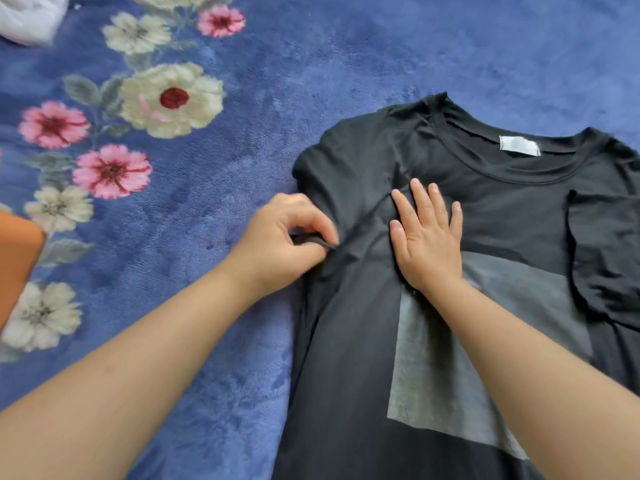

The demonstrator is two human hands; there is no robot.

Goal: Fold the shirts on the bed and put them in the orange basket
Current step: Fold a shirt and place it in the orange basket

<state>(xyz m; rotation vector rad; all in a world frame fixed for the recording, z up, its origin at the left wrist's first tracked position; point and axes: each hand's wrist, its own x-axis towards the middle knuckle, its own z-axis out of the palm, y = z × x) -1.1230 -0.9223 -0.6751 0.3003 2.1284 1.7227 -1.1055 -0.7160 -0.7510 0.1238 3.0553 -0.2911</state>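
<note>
A black T-shirt [485, 209] with a grey square print lies face up on the blue floral blanket, neck pointing away from me, a white label inside the collar. Its right sleeve is folded in over the chest at the right. My left hand [287, 244] pinches the hem of the left sleeve at the shirt's left edge. My right hand [427, 244] presses flat on the chest, fingers straight, just right of the left hand. A corner of the orange basket [17, 265] shows at the left edge of the view.
The blue blanket [311, 57] with pink and cream flowers covers the bed all round. A white cloth or pillow [31, 15] sits in the far left corner.
</note>
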